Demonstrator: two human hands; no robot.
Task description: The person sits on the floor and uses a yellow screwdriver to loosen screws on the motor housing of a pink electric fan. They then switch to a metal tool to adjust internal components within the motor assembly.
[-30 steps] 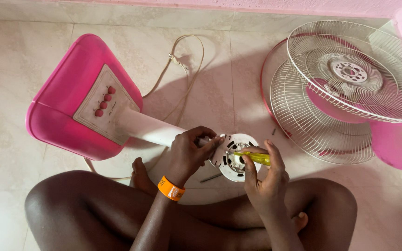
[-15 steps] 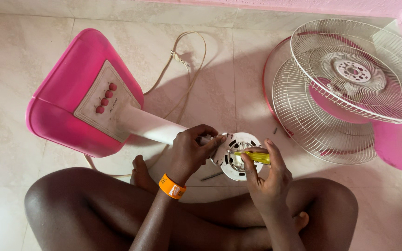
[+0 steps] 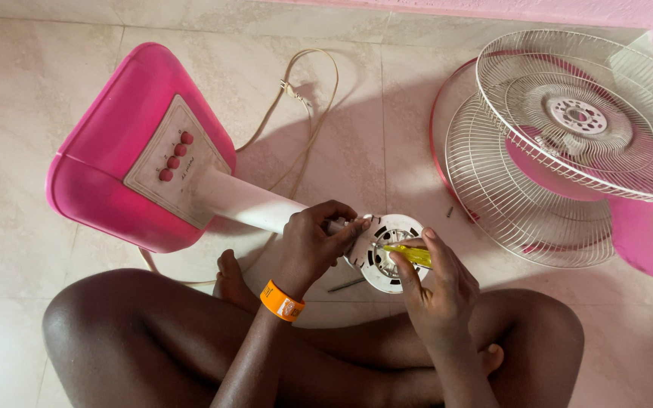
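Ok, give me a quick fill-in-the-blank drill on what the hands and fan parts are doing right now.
1. The right hand holds a screwdriver with a ____ handle.
2. The left hand steadies the white motor housing and wears an ____ wristband.
3. The pink fan base has a column of ____ round buttons.
4. The wire grilles lie on the person's ____ side.

Missing words: yellow; orange; four; right
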